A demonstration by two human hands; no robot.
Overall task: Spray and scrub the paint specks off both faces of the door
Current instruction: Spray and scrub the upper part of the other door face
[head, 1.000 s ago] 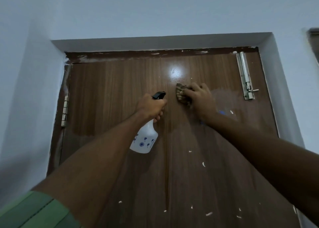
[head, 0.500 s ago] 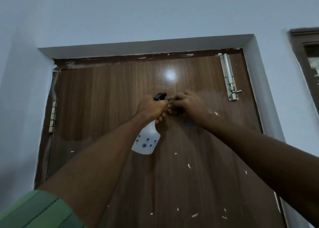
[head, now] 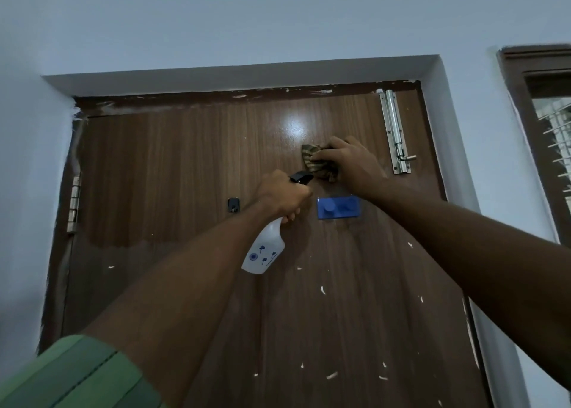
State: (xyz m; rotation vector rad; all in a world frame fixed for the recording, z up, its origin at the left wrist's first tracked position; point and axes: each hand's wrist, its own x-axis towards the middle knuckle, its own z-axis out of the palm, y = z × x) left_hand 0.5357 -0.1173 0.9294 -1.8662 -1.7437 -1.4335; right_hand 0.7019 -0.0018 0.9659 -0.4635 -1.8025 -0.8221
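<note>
Cloth [head: 315,160] bunched in right hand [head: 349,163] grip against door [head: 185,166] | left hand [head: 282,199] grip clasps spray bottle [head: 264,251], just below-left

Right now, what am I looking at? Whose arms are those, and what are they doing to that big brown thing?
The picture comes from a camera worn on a person's head, so you see their own two arms reaching forward. The big brown thing is a wooden door. The left hand holds a white spray bottle with little blue flowers on it. The right hand presses a crumpled cloth against the door to rub it. The small white marks lower down are paint specks waiting to be scrubbed off. You can also see a blue hook rack stuck on the door, a shiny metal bolt near the top right, and a hinge at the left edge.
</note>
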